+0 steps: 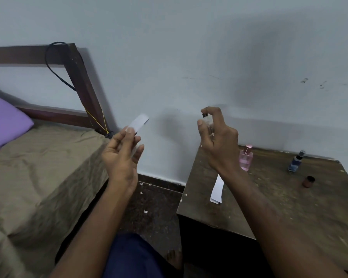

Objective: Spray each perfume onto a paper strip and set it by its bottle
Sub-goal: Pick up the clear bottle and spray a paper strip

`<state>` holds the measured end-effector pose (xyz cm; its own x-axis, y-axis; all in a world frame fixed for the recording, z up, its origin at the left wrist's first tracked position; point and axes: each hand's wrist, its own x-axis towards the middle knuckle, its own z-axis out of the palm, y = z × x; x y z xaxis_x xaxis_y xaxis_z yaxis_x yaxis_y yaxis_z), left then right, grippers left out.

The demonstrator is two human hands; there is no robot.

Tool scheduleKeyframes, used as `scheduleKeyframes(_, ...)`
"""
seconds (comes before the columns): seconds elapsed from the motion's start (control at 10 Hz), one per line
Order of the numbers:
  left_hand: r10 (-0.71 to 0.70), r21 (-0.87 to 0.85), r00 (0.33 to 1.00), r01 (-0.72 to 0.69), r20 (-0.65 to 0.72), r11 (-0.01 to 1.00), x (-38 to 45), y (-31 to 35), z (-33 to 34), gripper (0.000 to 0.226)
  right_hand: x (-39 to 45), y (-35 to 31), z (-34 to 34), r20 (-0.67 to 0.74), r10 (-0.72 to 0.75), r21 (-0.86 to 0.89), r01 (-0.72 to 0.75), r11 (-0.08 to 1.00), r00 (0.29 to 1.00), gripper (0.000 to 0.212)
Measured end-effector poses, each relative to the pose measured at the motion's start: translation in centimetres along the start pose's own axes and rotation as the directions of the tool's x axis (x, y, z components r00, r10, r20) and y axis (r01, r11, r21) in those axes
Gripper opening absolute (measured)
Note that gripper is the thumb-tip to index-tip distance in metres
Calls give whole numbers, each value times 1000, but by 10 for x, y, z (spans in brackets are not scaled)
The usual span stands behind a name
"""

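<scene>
Perfume bottle (207, 122) sits upright in your right hand (217, 141), forefinger on its cap. Your left hand (121, 155) pinches a paper strip (138, 122) well apart, both off the counter's (289, 207) left edge.

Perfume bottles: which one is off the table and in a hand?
The clear bottle, gripped upright in the right hand. The pink bottle and blue bottle stand on the table.

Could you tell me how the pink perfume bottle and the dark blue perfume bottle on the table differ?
The pink bottle is pale, see-through and square-shouldered, and it stands near the table's back left corner, just behind the right hand's wrist. The dark blue bottle is darker and narrower and stands farther right, with a small brown cap lying in front of it. The pink one's top is pink, the blue one's dark. Both stand upright, untouched.
</scene>
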<state>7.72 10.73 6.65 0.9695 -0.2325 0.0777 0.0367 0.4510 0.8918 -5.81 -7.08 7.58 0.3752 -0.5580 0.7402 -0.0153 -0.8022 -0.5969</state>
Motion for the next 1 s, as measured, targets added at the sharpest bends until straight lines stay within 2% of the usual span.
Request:
scheduleKeyframes(0.1, -70, 778, 997, 55, -14, 626, 19, -11, -24, 14, -6, 4, -11, 109, -9, -24, 12, 1000, 994, 23)
scheduleKeyframes(0.2, 37, 877, 996, 55, -82, 477, 24, -12, -31, 14, -14, 8, -21, 168, 50, -46, -42, 998, 984, 26)
scheduleKeyframes(0.3, -83, 291, 996, 90, -34, 952, 16, 0, -8, 18, -19, 8, -34, 163, 134, -55, -127, 990, 977, 28)
scheduleKeyframes(0.4, -197, -195, 967, 227, 162, 954, 8, 21, 19, 9, -21, 10, -51, 149, 168, -79, -158, 984, 974, 32)
scheduleKeyframes(0.5, -233, -281, 951, 284, 203, 917, 14, 27, 36, 7, -23, 14, -69, 136, 209, -69, -201, 977, 969, 36)
scheduleKeyframes(0.6, -24, 807, 993, -77, 112, 585, 14, 0, 40, 13, -31, 20, -89, 157, 252, -137, -232, 963, 955, 43)
scheduleKeyframes(0.7, -8, 936, 967, -245, 255, 252, 18, -18, 39, 21, -38, 29, -108, 161, 365, -192, -334, 923, 917, 43)
scheduleKeyframes(0.8, -36, 518, 922, -183, 385, 836, 25, -1, 61, 24, -39, 37, -127, 90, 459, -170, -440, 882, 884, 35)
scheduleKeyframes(0.9, -135, -43, 873, 176, 469, 983, 16, 22, 83, 8, -32, 40, -137, -3, 493, -103, -490, 865, 870, 31)
scheduleKeyframes(1.0, -118, 518, 931, -83, 344, 851, 25, -3, 63, 17, -27, 48, -140, -62, 483, -119, -487, 865, 874, 29)
